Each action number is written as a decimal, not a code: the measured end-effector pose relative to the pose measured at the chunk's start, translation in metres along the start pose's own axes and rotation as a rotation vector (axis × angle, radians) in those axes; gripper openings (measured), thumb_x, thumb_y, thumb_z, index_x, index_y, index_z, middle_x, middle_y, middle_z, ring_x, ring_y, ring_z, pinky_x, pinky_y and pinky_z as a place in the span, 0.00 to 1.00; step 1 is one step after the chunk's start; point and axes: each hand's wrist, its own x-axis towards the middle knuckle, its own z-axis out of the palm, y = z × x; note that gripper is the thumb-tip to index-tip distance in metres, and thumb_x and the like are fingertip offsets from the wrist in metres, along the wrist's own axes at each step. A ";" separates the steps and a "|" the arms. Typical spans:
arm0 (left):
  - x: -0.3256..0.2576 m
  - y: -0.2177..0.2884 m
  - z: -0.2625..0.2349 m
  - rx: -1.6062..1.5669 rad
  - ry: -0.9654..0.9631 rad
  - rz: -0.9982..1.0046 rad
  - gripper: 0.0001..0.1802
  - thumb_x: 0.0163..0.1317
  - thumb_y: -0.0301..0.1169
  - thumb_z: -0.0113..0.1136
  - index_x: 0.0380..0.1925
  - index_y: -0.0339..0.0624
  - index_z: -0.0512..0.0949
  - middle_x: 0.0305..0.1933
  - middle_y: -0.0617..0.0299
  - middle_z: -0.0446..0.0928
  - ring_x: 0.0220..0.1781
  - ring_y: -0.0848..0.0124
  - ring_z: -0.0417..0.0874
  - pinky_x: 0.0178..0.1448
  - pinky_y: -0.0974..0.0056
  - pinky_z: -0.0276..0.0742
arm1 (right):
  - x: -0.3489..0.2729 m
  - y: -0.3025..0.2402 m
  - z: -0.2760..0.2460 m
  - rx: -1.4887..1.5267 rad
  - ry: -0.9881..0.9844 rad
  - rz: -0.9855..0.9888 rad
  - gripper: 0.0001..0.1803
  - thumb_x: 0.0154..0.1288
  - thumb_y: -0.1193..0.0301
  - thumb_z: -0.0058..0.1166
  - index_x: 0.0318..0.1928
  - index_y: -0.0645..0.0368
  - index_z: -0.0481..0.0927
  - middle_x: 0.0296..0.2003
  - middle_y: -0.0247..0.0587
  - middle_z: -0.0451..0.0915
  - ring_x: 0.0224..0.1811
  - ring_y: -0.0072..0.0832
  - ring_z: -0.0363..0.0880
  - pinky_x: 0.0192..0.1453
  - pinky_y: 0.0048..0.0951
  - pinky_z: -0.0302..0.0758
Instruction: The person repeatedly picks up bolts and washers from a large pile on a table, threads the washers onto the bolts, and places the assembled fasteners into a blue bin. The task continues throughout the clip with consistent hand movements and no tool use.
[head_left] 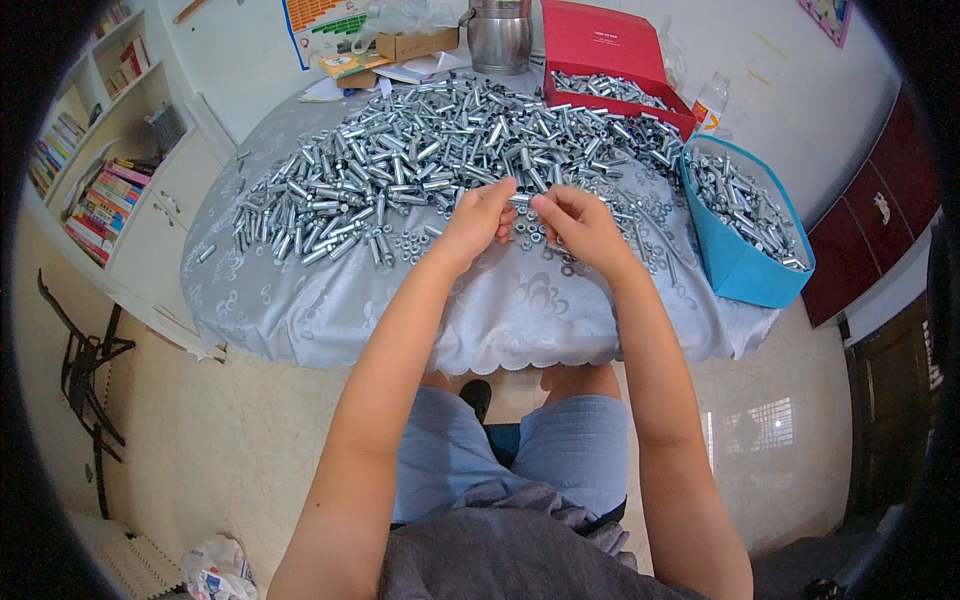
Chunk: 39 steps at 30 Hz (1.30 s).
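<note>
Over the front of the pile, my left hand (476, 224) and my right hand (584, 230) are close together. Thumb and fingers of each are closed on one short silvery expansion bolt (522, 198), held roughly level between them; part of it is hidden by the fingertips. Behind the hands spreads a large heap of metal sleeves and bolts (390, 160). Small nuts and washers (410, 243) lie scattered just below and around my hands on the grey patterned tablecloth (400, 310).
At the right edge of the table stands a blue fabric bin (745, 284) full of bolts. An open red box (610, 45) behind it holds more, near a clear bottle (711, 100). A steel pot (500, 38) and a small cardboard box (418, 43) stand at the back.
</note>
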 end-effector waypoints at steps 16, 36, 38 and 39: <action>-0.001 -0.002 0.002 0.039 -0.055 0.055 0.20 0.63 0.46 0.43 0.19 0.45 0.64 0.16 0.70 0.58 0.18 0.78 0.59 0.24 0.70 0.60 | 0.000 0.002 0.007 -0.071 0.056 -0.083 0.19 0.62 0.59 0.48 0.30 0.65 0.76 0.18 0.34 0.74 0.18 0.16 0.69 0.20 0.19 0.65; 0.006 -0.017 0.001 0.141 -0.144 0.175 0.20 0.63 0.47 0.44 0.21 0.44 0.64 0.19 0.70 0.61 0.21 0.79 0.60 0.27 0.72 0.60 | 0.002 0.006 -0.002 0.092 -0.058 0.181 0.21 0.63 0.56 0.45 0.22 0.60 0.73 0.13 0.25 0.63 0.17 0.14 0.58 0.20 0.19 0.56; 0.006 -0.021 0.000 0.221 -0.168 0.203 0.20 0.63 0.47 0.44 0.21 0.43 0.64 0.19 0.70 0.61 0.21 0.79 0.60 0.27 0.72 0.60 | 0.001 0.000 -0.004 0.062 -0.066 0.333 0.25 0.63 0.53 0.43 0.17 0.58 0.72 0.12 0.25 0.62 0.15 0.14 0.57 0.20 0.20 0.56; 0.006 -0.021 0.001 0.242 -0.201 0.206 0.20 0.63 0.47 0.44 0.21 0.43 0.64 0.19 0.70 0.61 0.21 0.78 0.60 0.27 0.72 0.60 | 0.001 -0.001 -0.006 0.066 -0.057 0.358 0.26 0.63 0.52 0.43 0.16 0.58 0.70 0.12 0.25 0.62 0.15 0.14 0.57 0.20 0.20 0.56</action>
